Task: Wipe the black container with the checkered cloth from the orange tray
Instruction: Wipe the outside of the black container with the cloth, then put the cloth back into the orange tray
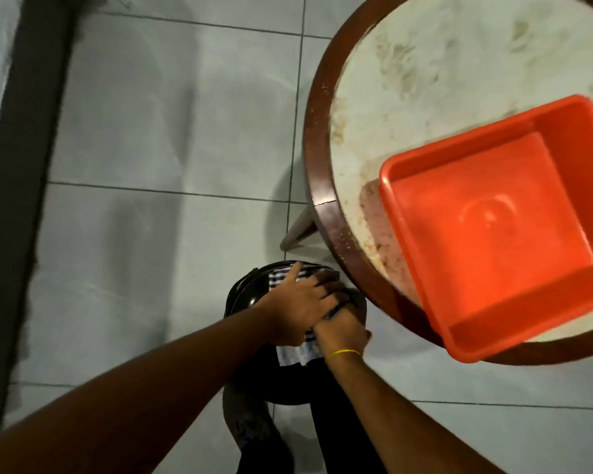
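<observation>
A round black container (243, 295) stands on the tiled floor beside the table, low in the middle of the head view. A blue-and-white checkered cloth (297, 352) lies over its top, mostly hidden under my hands. My left hand (302, 306) lies flat on the cloth, fingers spread toward the table. My right hand (341, 331), with a yellow band at the wrist, is closed on the cloth's near part, touching the left hand. The orange tray (408, 186) sits on the table at right with nothing in it.
A round table (317, 159) with a dark wooden rim and a stained pale top fills the upper right; the tray overhangs its near edge. Its leg (297, 232) angles to the floor just beyond the container. A dark strip (21, 165) runs along the left floor.
</observation>
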Demonstrator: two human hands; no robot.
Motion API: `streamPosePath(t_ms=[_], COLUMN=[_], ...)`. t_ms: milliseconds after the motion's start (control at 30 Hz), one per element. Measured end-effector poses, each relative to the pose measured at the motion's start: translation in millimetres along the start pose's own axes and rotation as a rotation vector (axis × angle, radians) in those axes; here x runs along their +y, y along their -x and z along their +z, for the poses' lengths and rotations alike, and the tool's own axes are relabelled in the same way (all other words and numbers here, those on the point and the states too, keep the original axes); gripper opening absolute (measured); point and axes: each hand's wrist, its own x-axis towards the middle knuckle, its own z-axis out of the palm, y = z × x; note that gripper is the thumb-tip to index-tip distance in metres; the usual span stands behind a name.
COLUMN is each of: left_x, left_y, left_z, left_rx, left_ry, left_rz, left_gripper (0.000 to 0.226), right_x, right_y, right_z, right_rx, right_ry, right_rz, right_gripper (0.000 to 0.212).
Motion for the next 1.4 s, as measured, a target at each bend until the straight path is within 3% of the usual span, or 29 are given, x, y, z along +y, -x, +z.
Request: streamPosePath(t_ms=[133,200,300,400,500,600,733,867,933,1000,1100,1167,1267,1400], left_x=[-12,-10,-1,12,36,68,106,120,116,107,95,90,88,91], left_y=[-7,6,36,72,101,109,91,46,17,-8,-30,-36,-35,-30], left_z=[-17,-31,-64,-109,-174,-251,-356,-401,-396,-376,-335,-309,-284,-304], left_rx=[-0.096,-0.099,0.042,0.094,0.094,0.112,0.190,0.394,0.408,0.348,0.133,-0.022,-0.181,-0.152], left_ry=[-0.217,-0.261,-0.345,-0.223,-0.043,0.020,-0.028,-0.216,-0.316,-0.382,-0.425,-0.369,-0.227,-0.328], left_rz=[0.040,0.045,0.131,0.270,0.339,0.409,0.470,0.483,0.469,0.450,0.377,0.299,0.196,0.185], left_gripper=[0.082,0.061,0.025,0.034,0.021,0.017,0.024,0.027,0.026,0.024,0.036,0.036,0.036,0.058], right_x=[3,4,3,0,-11,-24,-32,-29,-25,-22,-21,-16,-9,-12], right_y=[9,21,51,92,139,178,210,200,180,151,111,89,75,75], right_z=[-9,-18,-50,-100,-164,-242,-330,-361,-351,-327,-279,-250,-223,-249], right_rx=[-0.062,-0.119,-0.150,-0.109,-0.046,0.062,0.337,0.669,0.760,0.734,0.514,0.312,0.171,0.145], right_ry=[-0.057,-0.043,0.047,0.050,-0.056,-0.107,-0.156,-0.153,-0.097,-0.048,0.069,0.144,0.165,0.180], right_rz=[-0.104,-0.222,-0.404,-0.545,-0.589,-0.593,-0.560,-0.572,-0.564,-0.545,-0.465,-0.425,-0.418,-0.453], right_gripper=[0.023,0.015,0.027,0.028,0.027,0.029,0.024,0.033,0.039,0.037,0.027,0.030,0.033,0.043])
